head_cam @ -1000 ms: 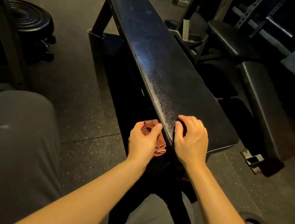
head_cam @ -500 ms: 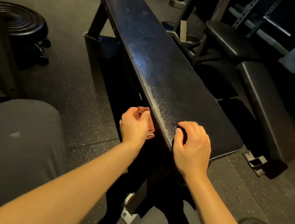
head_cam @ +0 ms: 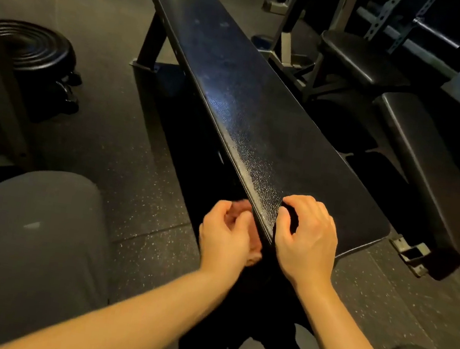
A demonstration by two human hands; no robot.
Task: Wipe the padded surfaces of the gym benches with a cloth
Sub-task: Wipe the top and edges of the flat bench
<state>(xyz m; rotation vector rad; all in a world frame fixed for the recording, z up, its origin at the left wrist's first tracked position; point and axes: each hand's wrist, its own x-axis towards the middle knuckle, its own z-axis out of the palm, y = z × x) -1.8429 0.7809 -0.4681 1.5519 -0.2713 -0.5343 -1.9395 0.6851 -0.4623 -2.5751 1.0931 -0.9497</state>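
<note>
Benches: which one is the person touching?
The long flat bench in the middle: the right hand holds its near edge. The bench on the right is untouched.

The long black bench (head_cam: 247,103), flat and grain-textured, is seen running away lengthwise. A reddish cloth (head_cam: 240,207) is held bunched against its near left edge.

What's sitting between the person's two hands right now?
The near left edge of the bench pad separates the left hand, holding a reddish cloth, from the right hand resting on top; head view.
</note>
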